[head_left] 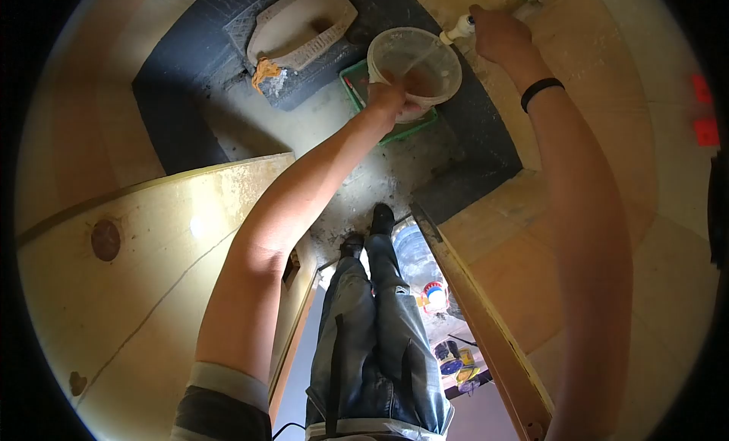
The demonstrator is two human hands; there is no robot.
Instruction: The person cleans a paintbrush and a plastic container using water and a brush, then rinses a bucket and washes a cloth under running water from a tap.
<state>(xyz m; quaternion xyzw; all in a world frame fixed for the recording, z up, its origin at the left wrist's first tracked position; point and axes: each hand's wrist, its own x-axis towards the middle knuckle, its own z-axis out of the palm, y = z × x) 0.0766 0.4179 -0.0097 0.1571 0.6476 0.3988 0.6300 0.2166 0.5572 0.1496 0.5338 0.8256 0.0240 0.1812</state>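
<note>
My left hand [391, 101] grips the near rim of a translucent plastic bucket [446, 75], its fingers closed over the edge. The bucket is tilted toward me, with a little cloudy liquid at its bottom. A thin stream of water falls into it from a white plastic tap [449, 37] on the right wall. My right hand [501, 37], with a black band on the wrist, is closed around the tap's handle end. Below the bucket, a green-rimmed tray or basket [414, 131] shows in part; its contents are mostly hidden.
A dusty squat toilet [262, 38] is set into a raised dark step, with a crumpled orange cloth [266, 72] beside it. A wooden door [137, 266] stands at left, a wooden frame [493, 327] at right. Behind my feet are a bluish tub [418, 255] and several containers.
</note>
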